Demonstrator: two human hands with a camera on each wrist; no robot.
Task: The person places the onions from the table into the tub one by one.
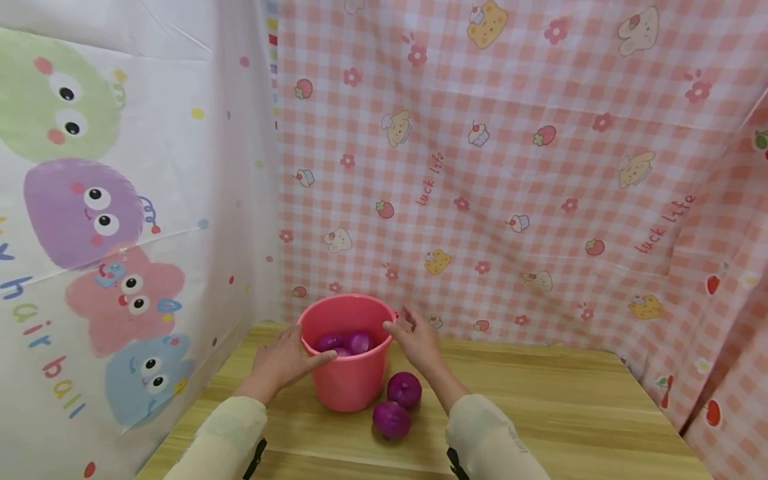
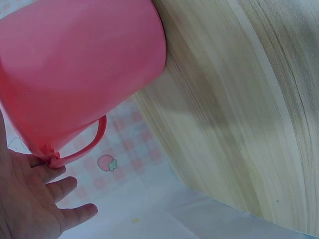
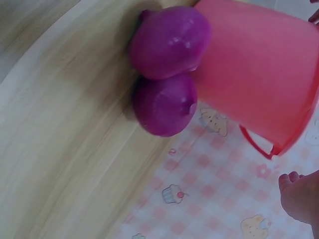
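A pink bucket point(image 1: 349, 383) stands upright on the table with purple onions point(image 1: 359, 342) inside it. My left hand point(image 1: 281, 360) is at the bucket's left rim, its thumb lying along the front rim. In the left wrist view, that hand's fingers point(image 2: 62, 188) are spread beside the point where the handle point(image 2: 88, 146) joins the rim. At the right rim my right hand point(image 1: 418, 339) is raised with its thumb close to the edge, holding nothing. Two more onions, one in front point(image 1: 392, 419) and one behind point(image 1: 405, 391), lie against each other, right of the bucket.
The wood-grain table point(image 1: 540, 413) extends to the right of the onions. A pink checked curtain point(image 1: 510, 180) hangs behind it, and a white curtain with cartoon figures point(image 1: 234, 200) hangs on the left.
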